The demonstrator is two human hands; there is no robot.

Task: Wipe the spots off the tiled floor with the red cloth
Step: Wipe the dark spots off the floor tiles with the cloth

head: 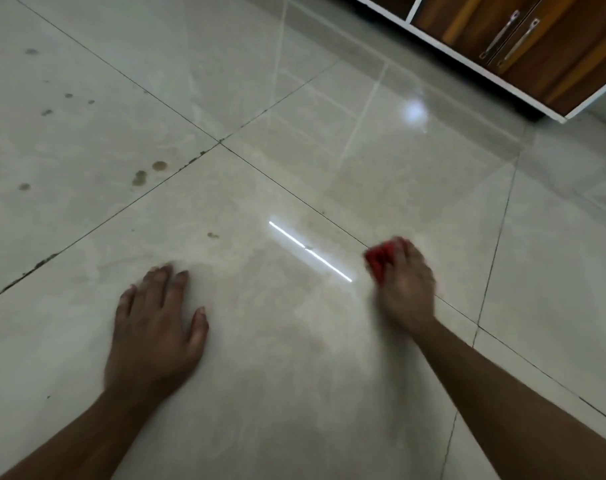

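A person leans over a glossy, pale tiled floor (294, 341), both bare forearms reaching in from the bottom of the head view. The left hand (156, 327) lies flat on the tile at about 7 o'clock from the frame's centre, fingers straight and slightly spread, palm down, holding nothing. The right hand (407, 289), at about 4 o'clock and blurred, is curled over a bunched red cloth (379, 259), which shows at the hand's upper left edge and sits on the floor just beside a dark grout line; how tightly the fingers close cannot be made out through the blur.

Brownish spots (149, 173) mark the tile at 9 o'clock, two larger ones close together near a grout line and another farther left (24, 186). Fainter spots (67, 95) dot the same tile toward 10 o'clock. One small spot (212, 235) lies on the tile the hands occupy, above the left hand and well apart from the cloth. Dark grime (35, 266) shows along the grout line running toward 8 o'clock.

A thin bright reflection of a strip light (310, 251) slants across the tile between the two hands, ending near the cloth. At 1 o'clock stands a wood-faced cabinet (550, 46) with a white frame and two metal handles (509, 39), a round glare on the floor in front of it.
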